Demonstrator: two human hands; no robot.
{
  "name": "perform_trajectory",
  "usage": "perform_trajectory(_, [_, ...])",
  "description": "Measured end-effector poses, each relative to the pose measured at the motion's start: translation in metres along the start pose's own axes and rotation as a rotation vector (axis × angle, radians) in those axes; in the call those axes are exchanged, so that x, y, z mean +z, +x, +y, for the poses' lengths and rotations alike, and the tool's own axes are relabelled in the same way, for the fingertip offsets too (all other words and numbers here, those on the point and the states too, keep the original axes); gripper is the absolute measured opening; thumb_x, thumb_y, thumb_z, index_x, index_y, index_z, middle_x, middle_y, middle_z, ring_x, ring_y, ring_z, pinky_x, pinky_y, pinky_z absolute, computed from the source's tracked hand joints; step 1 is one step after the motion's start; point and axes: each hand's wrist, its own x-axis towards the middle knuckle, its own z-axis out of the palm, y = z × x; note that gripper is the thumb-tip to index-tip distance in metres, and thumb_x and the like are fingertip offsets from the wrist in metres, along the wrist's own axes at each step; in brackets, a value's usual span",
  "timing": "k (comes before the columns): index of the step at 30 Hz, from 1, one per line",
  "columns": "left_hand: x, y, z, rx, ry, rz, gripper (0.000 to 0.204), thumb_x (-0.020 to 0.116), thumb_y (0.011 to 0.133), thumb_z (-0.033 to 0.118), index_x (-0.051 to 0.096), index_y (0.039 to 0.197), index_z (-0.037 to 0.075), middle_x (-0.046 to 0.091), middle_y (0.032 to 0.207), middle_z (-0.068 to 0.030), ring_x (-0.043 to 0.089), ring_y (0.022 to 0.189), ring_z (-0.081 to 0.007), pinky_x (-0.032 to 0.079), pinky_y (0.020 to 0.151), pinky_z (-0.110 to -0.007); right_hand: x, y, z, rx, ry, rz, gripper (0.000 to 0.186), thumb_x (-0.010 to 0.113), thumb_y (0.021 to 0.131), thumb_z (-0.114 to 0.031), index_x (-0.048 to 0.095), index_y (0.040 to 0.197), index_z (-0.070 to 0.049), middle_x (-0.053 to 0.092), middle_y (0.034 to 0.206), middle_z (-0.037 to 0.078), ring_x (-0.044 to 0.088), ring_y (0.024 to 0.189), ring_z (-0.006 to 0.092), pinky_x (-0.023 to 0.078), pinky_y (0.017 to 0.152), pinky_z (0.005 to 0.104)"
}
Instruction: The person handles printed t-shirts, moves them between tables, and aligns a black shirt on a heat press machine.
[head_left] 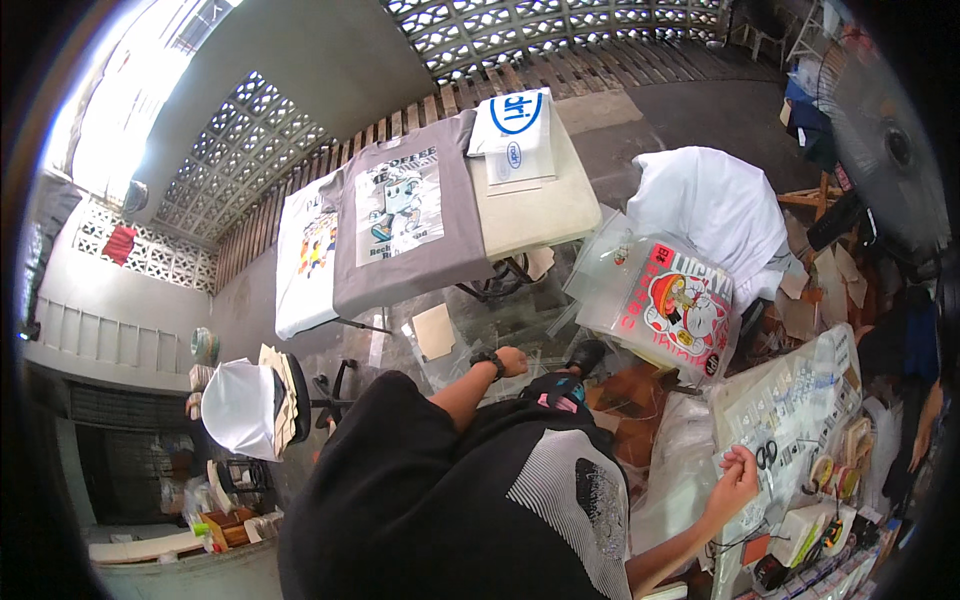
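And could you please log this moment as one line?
left hand: nothing visibly held | right hand: nearest black scissor handles | gray T-shirt: draped over table

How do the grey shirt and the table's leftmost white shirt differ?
The grey shirt lies nearer the table's middle; the white shirt, at its left end. The grey shirt's print shows a pale cartoon figure; the white shirt's has orange and yellow patches. Both lie print up.

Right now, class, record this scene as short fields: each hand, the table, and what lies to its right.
Left hand: black watch on wrist, no object visible in it
Right hand: loosely curled, near black looped handles
Pale table: from left, white printed shirt, grey printed T-shirt, folded white piece
Right of table: clear-wrapped cat-print piece, white cloth
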Motion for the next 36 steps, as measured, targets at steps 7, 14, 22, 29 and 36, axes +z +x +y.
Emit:
perform_trajectory(7, [-0.019, 0.0, -0.011, -0.036, -0.204, -0.007, 0.032, 0.06, 0.083, 0.032, 0.07, 0.1, 0.007, 0.07, 0.091, -0.0172, 0.068, 0.088, -0.0346, 0.052, 0.082, -0.045, 0.064, 0.016, -0.028, 0.008, 0.086, -0.124, 0.026, 0.044, 0.085, 0.007, 0.067, 0.096, 0.001, 0.067, 0.081, 0.01, 0.064, 0.072, 0.0156, 0.051, 0.067, 0.0284])
perform_trajectory(14, [-0.058, 0.096, 0.045, 0.213, -0.177, 0.045, 0.025, 0.06, 0.083, 0.015, 0.067, 0.107, 0.01, 0.069, 0.086, -0.0178, 0.068, 0.083, -0.0335, 0.054, 0.076, -0.042, 0.092, 0.031, -0.014, 0.132, -0.051, -0.091, 0.026, 0.044, 0.08, 0.009, 0.064, 0.095, 0.002, 0.066, 0.08, 0.013, 0.065, 0.07, 0.023, 0.05, 0.064, 0.0335])
perform_trajectory(22, [-0.067, 0.412, 0.172, 0.462, 0.017, 0.468, 0.034, 0.063, 0.086, 0.026, 0.061, 0.113, 0.006, 0.062, 0.114, -0.0193, 0.06, 0.104, -0.0407, 0.051, 0.086, -0.048, 0.133, -0.003, 0.006, 0.608, -0.137, 0.051, 0.027, 0.043, 0.084, 0.009, 0.066, 0.097, 0.003, 0.067, 0.079, 0.012, 0.064, 0.069, 0.0186, 0.051, 0.066, 0.0306])
perform_trajectory(29, [-0.138, 0.513, 0.248, 0.256, 0.272, 0.179, 0.051, 0.071, 0.08, 0.038, 0.061, 0.123, 0.012, 0.057, 0.131, -0.013, 0.053, 0.122, -0.0332, 0.035, 0.104, -0.055, 0.208, 0.009, -0.012, 0.665, -0.069, -0.097, 0.025, 0.047, 0.083, 0.006, 0.066, 0.099, 0.002, 0.069, 0.086, 0.016, 0.069, 0.078, 0.0257, 0.053, 0.071, 0.0341])
perform_trajectory(36, [-0.227, 0.454, 0.223, 0.716, -0.142, 0.315, 0.014, 0.067, 0.085, 0.017, 0.066, 0.086, 0.003, 0.062, 0.086, -0.0134, 0.063, 0.079, -0.0298, 0.047, 0.067, -0.041, 0.263, 0.102, 0.069, 0.578, -0.045, -0.193, 0.017, 0.054, 0.085, -0.007, 0.068, 0.094, -0.003, 0.069, 0.087, 0.016, 0.066, 0.085, 0.0368, 0.052, 0.076, 0.042])
